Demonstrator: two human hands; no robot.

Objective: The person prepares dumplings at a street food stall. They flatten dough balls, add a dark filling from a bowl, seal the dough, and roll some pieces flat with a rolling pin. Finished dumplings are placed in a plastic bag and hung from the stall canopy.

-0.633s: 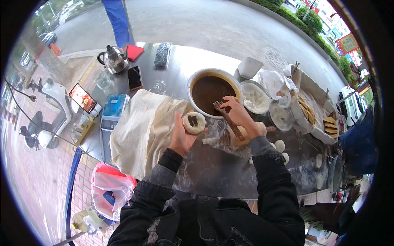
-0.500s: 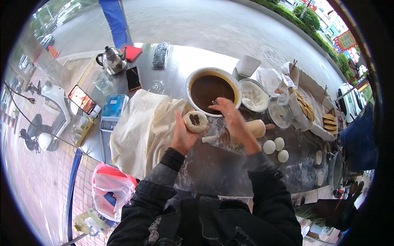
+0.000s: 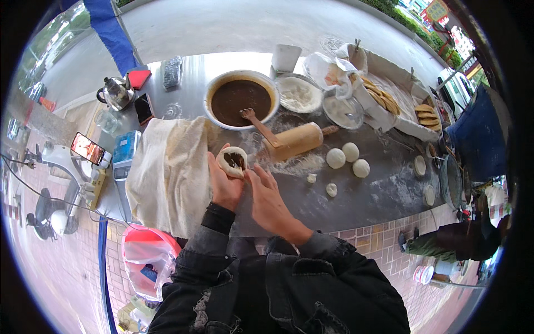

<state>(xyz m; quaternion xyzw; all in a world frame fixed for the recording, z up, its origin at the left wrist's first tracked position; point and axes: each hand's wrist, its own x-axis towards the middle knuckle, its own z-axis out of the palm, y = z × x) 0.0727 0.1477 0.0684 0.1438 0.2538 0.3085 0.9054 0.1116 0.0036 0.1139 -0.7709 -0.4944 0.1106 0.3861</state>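
Observation:
My left hand (image 3: 227,186) cups a round piece of dough (image 3: 238,171) with dark brown filling in its open middle. At the dough's right edge, the thumb and fingers of my right hand (image 3: 270,203) are closed on the rim. Beyond both hands stands a white bowl (image 3: 209,110) of thick brown filling (image 3: 238,100). A wooden spoon (image 3: 264,129) leans over the bowl's near rim, its head in the filling and its handle toward the rolling pin (image 3: 300,141). The floured rolling pin lies right of my hands.
Several dough balls (image 3: 336,158) and two small scraps sit on the metal table (image 3: 378,206). A beige cloth (image 3: 169,172) covers the left side. Flour bowl (image 3: 300,94) and cloth-lined tray of flatbreads (image 3: 381,96) stand at the far right. Phone (image 3: 87,147) and kettle (image 3: 118,94) are leftward.
My right hand has come away from the filling bowl and moved to the dough's edge. The spoon now rests in the bowl unheld. My view has shifted to the right.

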